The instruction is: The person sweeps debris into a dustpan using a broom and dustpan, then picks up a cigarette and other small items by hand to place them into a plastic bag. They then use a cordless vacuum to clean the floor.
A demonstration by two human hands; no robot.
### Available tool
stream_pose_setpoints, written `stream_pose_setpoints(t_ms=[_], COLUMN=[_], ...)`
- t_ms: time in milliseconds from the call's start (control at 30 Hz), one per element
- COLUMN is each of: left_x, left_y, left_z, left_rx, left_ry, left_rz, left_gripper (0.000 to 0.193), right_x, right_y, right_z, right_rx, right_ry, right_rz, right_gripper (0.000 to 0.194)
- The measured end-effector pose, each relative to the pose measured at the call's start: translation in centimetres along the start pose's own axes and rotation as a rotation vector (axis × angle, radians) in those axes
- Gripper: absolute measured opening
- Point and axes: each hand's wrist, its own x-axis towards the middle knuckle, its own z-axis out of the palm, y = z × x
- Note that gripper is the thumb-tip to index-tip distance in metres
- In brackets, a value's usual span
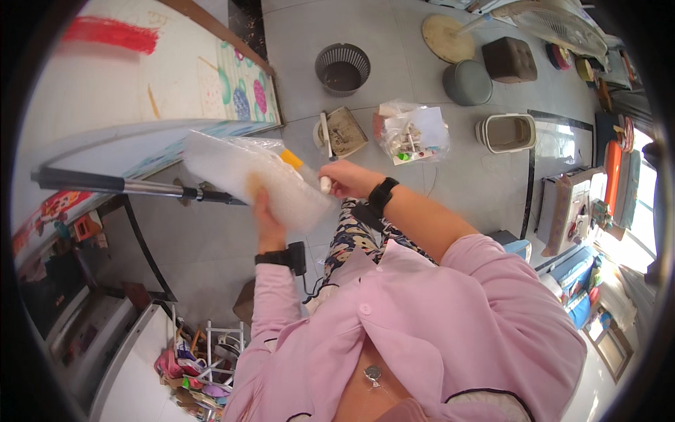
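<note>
My left hand [268, 222] grips a bundle of translucent white packing wrap [237, 163], with the thumb over its near side. A yellow patch [291, 159] shows at the bundle's far right edge. In the curled fingers of my right hand [352, 179] is a small off-white piece [325, 184] with a rounded end, just right of the wrap; what it is cannot be told. A metal pole with a black grip [79, 181] runs in from the left, and its other end is hidden behind the bundle. Both wrists wear black bands.
On the floor ahead stand a grey slotted basket [343, 68], a dustpan [345, 132] and a clear plastic bag of mixed items [414, 132]. Rightward are a grey bin [468, 83], a brown stool [509, 59], a bucket [506, 133] and a pedestal fan [553, 26]. A white surface [132, 89] borders the left.
</note>
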Motion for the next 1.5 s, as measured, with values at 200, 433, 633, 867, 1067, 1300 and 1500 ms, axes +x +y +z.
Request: stream_pose_setpoints(t_ms=[200,433,633,867,1067,1300,1500], left_x=[-6.2,-12.1,-1.0,15.1,29.2,38.3,36.0], left_y=[5.3,-0.5,-17.7,-40.7,-52.6,-53.9,-49.7], left_z=[8.6,22.8,27.2,23.2,10.5,0.8,3.2], left_rx=[0.461,0.948,0.743,0.924,1.358,2.059,2.114], left_ry=[0.154,0.091,-0.161,-0.396,-0.273,-0.422,-0.264], left_rz=[0.249,0.404,0.089,-0.198,-0.084,-0.056,-0.008], left_gripper=[0.046,0.036,0.041,0.060,0.086,0.101,0.030], right_x=[-0.5,-5.6,-14.4,-11.1,-2.5,8.9,14.6], right_y=[1.8,0.4,-0.2,5.4,14.3,19.4,19.4], right_z=[-0.6,-9.9,-23.6,-42.9,-52.2,-54.6,-54.0], right_rx=[0.000,-0.130,0.560,0.319,0.244,0.106,-0.466], right_ry=[0.024,0.134,-0.295,0.261,0.717,0.955,1.171], right_rz=[-0.008,-0.299,-0.497,-0.359,-0.467,-0.549,-0.391], right_gripper=[0.045,0.072,0.065,0.047,0.057,0.054,0.052])
